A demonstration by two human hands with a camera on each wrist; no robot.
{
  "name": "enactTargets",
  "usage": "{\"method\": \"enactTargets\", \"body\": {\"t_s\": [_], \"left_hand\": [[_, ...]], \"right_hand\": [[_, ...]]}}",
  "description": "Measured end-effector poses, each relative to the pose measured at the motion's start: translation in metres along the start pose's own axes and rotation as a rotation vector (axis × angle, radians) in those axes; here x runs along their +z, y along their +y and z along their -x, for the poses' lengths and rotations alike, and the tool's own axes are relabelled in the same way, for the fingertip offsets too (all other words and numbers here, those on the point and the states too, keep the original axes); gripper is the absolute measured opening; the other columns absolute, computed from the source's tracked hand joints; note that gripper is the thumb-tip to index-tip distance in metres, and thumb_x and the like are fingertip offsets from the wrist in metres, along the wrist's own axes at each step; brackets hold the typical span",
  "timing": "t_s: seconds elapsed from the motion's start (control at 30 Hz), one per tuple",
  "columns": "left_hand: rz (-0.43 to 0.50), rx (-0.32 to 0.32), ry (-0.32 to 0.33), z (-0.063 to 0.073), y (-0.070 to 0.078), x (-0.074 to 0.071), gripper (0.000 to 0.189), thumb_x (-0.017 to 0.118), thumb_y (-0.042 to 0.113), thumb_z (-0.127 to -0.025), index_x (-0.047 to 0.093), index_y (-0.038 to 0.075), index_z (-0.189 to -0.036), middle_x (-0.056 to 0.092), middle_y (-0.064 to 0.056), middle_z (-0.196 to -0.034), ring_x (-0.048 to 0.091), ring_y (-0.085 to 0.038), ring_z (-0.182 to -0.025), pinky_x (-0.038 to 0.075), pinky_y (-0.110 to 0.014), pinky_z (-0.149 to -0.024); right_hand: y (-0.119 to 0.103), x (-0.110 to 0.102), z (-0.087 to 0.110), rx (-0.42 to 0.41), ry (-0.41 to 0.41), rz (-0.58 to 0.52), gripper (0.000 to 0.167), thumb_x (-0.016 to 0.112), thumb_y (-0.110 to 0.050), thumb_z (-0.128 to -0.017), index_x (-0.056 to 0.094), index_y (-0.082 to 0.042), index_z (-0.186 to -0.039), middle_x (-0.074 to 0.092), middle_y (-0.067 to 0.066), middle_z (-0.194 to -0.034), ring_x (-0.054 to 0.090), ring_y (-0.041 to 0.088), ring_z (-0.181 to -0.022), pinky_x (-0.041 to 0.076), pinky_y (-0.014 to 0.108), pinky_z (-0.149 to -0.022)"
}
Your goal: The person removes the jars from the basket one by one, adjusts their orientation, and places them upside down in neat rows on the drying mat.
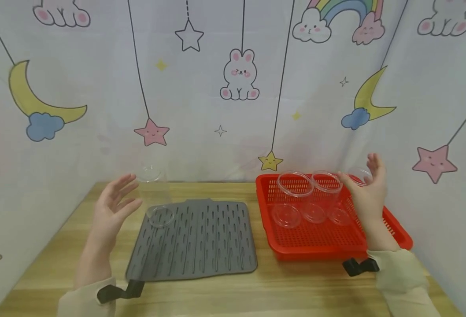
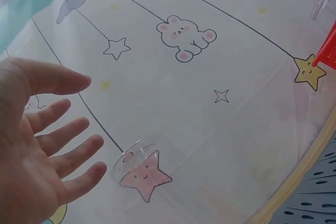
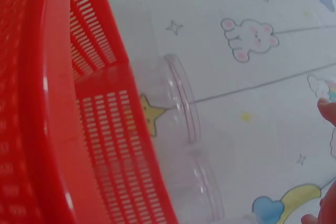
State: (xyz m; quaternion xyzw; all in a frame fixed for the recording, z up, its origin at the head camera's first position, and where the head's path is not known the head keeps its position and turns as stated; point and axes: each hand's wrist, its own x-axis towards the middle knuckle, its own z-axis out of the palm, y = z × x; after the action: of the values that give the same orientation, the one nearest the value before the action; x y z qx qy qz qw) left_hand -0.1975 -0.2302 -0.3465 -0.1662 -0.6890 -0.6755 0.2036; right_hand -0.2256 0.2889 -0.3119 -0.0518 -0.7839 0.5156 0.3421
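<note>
A clear cylindrical container (image 1: 160, 215) stands upright on the left rear part of a grey ridged mat (image 1: 201, 246). Just left of it is my left hand (image 1: 116, 202), fingers spread and loosely bent; a gap shows between them and the container in the left wrist view. Three more clear containers (image 1: 295, 187) stand in a row inside the red basket (image 1: 312, 251). My right hand (image 1: 367, 189) is raised over the basket's right side, thumb and fingers apart, overlapping the rightmost container (image 1: 360, 175) in the head view. Only fingertips (image 3: 328, 109) of this hand appear in the right wrist view.
The mat and basket lie side by side on a wood-grain table (image 1: 201, 299). Behind them hangs a white cloth (image 1: 201, 110) printed with stars, moons and bunnies, which also runs along both sides. Black straps (image 1: 122, 291) sit at both wrists.
</note>
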Motion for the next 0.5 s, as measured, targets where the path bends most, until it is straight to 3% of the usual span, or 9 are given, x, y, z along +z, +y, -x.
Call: {"method": "enactTargets", "body": {"t_s": [0.1, 0.27, 0.5], "left_hand": [[-0.005, -0.004, 0.007, 0.002, -0.003, 0.000, 0.055, 0.057, -0.010, -0.091, 0.042, 0.004, -0.143, 0.053, 0.014, -0.134, 0.050, 0.000, -0.120, 0.043, -0.011, -0.093], [-0.034, -0.006, -0.001, 0.003, -0.005, 0.002, 0.054, 0.058, -0.009, -0.091, 0.043, 0.005, -0.142, 0.052, 0.013, -0.135, 0.050, 0.001, -0.120, 0.043, -0.010, -0.092], [-0.080, 0.005, -0.015, 0.001, -0.004, 0.006, 0.055, 0.059, -0.008, -0.092, 0.042, 0.004, -0.143, 0.052, 0.019, -0.133, 0.049, 0.003, -0.120, 0.042, -0.011, -0.093]], "right_hand": [[0.014, -0.016, -0.004, 0.108, 0.003, 0.015, 0.089, 0.071, -0.028, -0.089, 0.013, -0.027, -0.156, 0.022, -0.007, -0.162, 0.021, 0.014, -0.149, 0.025, 0.041, -0.122], [0.037, -0.032, -0.009, 0.244, -0.067, 0.079, 0.099, 0.069, -0.039, -0.089, -0.002, -0.031, -0.157, 0.004, -0.007, -0.166, 0.009, 0.022, -0.153, 0.020, 0.051, -0.122], [0.060, -0.045, -0.024, 0.336, -0.244, 0.131, 0.106, 0.065, -0.041, -0.091, -0.014, -0.013, -0.156, -0.003, 0.018, -0.164, 0.006, 0.042, -0.150, 0.021, 0.066, -0.115]]}}
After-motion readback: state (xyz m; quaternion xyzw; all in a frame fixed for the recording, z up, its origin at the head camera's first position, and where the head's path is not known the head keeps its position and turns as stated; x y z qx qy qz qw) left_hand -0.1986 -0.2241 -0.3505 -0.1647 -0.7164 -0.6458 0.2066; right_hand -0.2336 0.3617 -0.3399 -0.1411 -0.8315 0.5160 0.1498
